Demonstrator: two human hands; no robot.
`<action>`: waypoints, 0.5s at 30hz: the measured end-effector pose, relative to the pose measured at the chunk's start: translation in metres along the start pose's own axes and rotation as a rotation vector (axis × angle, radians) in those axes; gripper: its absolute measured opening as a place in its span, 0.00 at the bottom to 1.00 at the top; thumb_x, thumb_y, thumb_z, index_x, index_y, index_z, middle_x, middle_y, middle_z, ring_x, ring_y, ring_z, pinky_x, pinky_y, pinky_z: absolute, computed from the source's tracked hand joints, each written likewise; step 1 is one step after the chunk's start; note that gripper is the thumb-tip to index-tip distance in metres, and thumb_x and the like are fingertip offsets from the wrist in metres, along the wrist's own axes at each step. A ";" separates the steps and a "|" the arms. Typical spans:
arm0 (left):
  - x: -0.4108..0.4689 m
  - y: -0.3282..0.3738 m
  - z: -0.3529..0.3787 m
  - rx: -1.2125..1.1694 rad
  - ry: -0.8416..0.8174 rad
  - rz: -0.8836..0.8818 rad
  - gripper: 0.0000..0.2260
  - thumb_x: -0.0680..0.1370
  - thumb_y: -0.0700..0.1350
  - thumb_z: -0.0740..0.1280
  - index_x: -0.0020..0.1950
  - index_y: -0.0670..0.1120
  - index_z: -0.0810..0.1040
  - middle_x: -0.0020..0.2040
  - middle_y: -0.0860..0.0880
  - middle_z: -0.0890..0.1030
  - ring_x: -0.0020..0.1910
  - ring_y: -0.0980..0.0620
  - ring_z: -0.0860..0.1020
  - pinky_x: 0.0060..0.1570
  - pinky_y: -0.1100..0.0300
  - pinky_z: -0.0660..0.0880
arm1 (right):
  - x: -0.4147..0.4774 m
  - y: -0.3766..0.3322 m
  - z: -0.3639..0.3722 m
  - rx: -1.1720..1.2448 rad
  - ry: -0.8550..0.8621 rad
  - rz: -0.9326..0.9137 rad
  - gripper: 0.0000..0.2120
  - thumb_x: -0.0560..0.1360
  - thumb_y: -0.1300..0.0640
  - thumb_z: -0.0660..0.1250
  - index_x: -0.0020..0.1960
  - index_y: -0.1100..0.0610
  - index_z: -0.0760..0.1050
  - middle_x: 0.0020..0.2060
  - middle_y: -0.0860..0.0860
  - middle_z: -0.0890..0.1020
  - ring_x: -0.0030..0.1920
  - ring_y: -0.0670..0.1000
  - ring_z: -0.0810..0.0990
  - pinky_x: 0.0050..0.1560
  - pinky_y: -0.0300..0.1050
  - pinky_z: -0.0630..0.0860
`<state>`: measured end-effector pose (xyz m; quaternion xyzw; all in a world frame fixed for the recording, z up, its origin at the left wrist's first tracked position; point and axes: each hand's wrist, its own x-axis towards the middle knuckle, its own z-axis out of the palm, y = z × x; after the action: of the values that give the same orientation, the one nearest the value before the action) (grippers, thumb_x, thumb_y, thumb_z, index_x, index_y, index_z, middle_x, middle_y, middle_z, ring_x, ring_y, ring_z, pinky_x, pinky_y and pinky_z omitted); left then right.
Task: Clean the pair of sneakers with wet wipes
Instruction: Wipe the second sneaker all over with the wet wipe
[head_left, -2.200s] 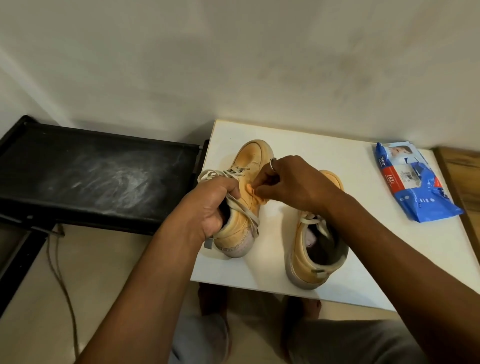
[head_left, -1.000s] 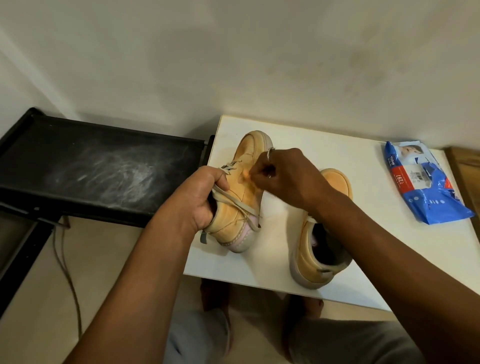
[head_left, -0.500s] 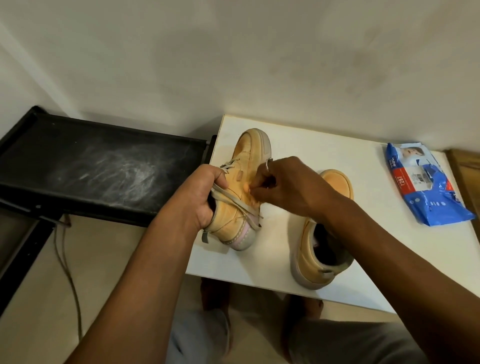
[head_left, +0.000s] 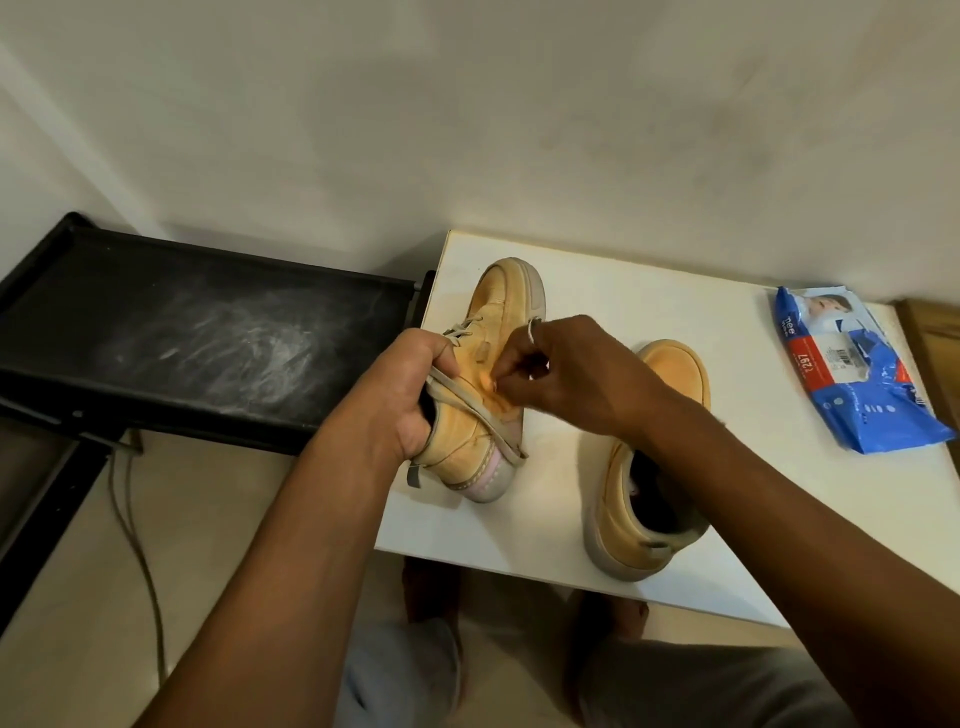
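A tan sneaker lies tilted on its side at the left of the white table, toe toward the wall. My left hand grips it at the collar, thumb over a loose lace. My right hand, with a ring on one finger, pinches a small wipe that looks orange and presses it against the sneaker's side near the laces. The second tan sneaker stands upright to the right, partly hidden under my right forearm. A blue pack of wet wipes lies at the table's right end.
A black dusty shelf stands left of the table, touching its edge. A cable trails over the floor below it. The wall rises just behind the table. My knees are under the table's front edge.
The left sneaker has tipped further onto its side in my left hand. My right hand with the wipe rubbed forward along the sneaker's side, then came back toward the heel.
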<state>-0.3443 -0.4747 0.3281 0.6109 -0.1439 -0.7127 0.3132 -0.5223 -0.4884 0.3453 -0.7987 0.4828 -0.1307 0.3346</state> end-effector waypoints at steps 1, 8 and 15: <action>0.000 0.000 0.001 0.006 -0.004 0.009 0.25 0.55 0.38 0.63 0.52 0.41 0.78 0.48 0.39 0.78 0.50 0.35 0.77 0.57 0.37 0.72 | 0.004 0.002 -0.001 -0.045 0.108 0.016 0.06 0.75 0.56 0.70 0.50 0.52 0.84 0.42 0.43 0.83 0.38 0.41 0.78 0.40 0.31 0.72; -0.003 -0.001 0.003 0.004 -0.065 0.033 0.11 0.62 0.36 0.60 0.42 0.42 0.77 0.40 0.42 0.78 0.42 0.40 0.77 0.57 0.42 0.74 | 0.005 -0.008 0.003 -0.055 -0.038 -0.040 0.07 0.75 0.54 0.71 0.52 0.50 0.84 0.43 0.41 0.83 0.39 0.39 0.79 0.38 0.30 0.74; -0.006 -0.004 0.010 0.024 -0.059 0.078 0.10 0.68 0.36 0.60 0.45 0.43 0.77 0.42 0.42 0.78 0.43 0.41 0.78 0.52 0.47 0.77 | 0.021 -0.001 0.001 -0.277 0.233 0.050 0.09 0.77 0.53 0.67 0.53 0.52 0.84 0.44 0.47 0.85 0.39 0.46 0.80 0.42 0.38 0.78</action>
<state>-0.3551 -0.4692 0.3328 0.5872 -0.1855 -0.7158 0.3291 -0.5103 -0.5051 0.3426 -0.8045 0.5513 -0.1462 0.1662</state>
